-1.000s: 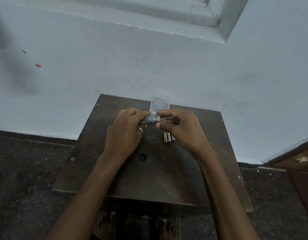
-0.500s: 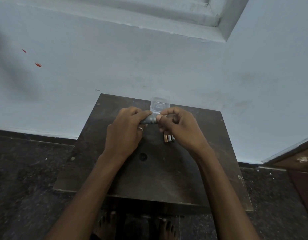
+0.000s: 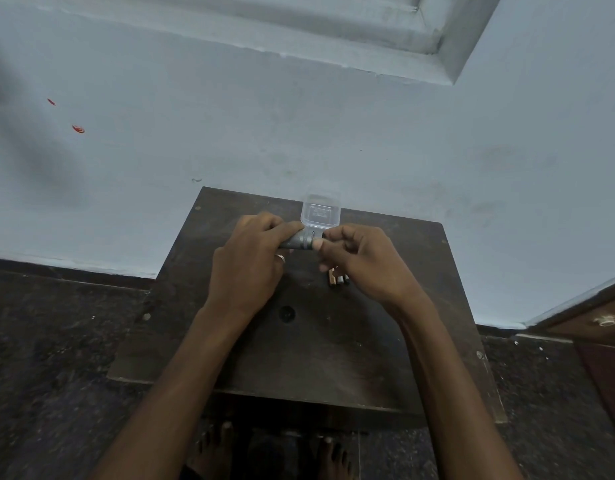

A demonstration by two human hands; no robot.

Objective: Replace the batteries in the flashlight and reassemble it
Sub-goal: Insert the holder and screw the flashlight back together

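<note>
**Flashlight** [image 3: 299, 241]: grey metal barrel, held roughly level above the table, between the two hands. Only a short stretch of barrel shows. The rest sits inside the left fist.

**Left hand** [image 3: 245, 271]: fingers wrapped over the barrel from above in a full grip. Ring [image 3: 280, 258] on one finger.

**Right hand** [image 3: 365, 268]: thumb and forefinger pinch the flashlight's right end, with the other fingers curled toward the palm. The fingertips cover the end, so I cannot tell whether they hold a separate cap or the barrel itself.

**Batteries** [image 3: 338, 279]: a small cluster lying side by side on the table, directly under the right hand's curled fingers. Three ends show; one is coppery and the others are grey and dark.

**Clear plastic box** [image 3: 320, 213]: just beyond the point where the two hands meet, at the table's far edge against the wall.

**Table** [image 3: 299, 358]: dark wood, under both hands and forearms. A round dark hole [image 3: 286, 313] lies between the wrists, closer to the left one.

**Surroundings**: pale blue wall [image 3: 299, 126] beyond the hands. Dark floor [image 3: 57, 341] out to either side of the arms. Bare feet [image 3: 216, 445] show below the table's near edge. A brown cabinet with a pale knob [image 3: 605, 320] stands well out past the right arm.
</note>
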